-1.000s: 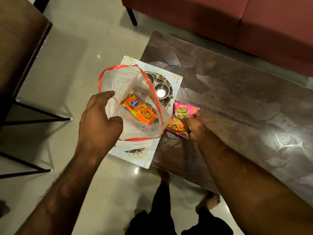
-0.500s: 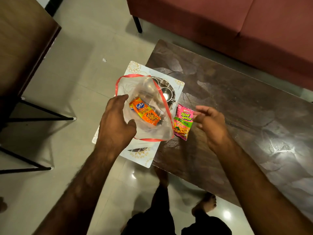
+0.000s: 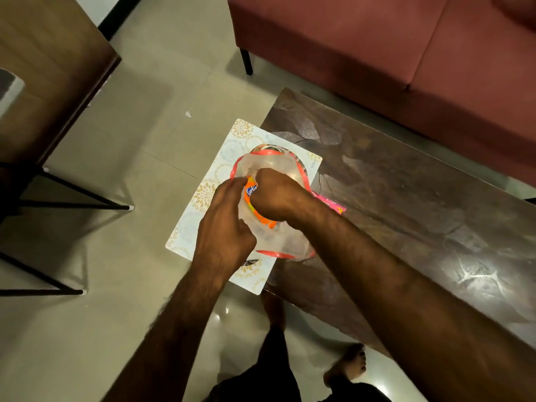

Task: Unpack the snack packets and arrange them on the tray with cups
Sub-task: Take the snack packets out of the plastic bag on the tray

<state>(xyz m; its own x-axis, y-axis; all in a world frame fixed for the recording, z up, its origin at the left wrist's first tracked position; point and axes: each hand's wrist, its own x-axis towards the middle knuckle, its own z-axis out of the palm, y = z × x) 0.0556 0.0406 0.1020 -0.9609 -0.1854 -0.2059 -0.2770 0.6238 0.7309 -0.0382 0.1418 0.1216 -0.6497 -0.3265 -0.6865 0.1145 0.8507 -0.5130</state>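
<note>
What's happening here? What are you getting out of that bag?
A person is unpacking snacks. The left hand holds a clear plastic bag open above the patterned tray. The right hand is down inside the bag, curled around an orange packet. A pink packet is already out, lying on the dark table beside the bag and partly hidden by the right arm.
</note>
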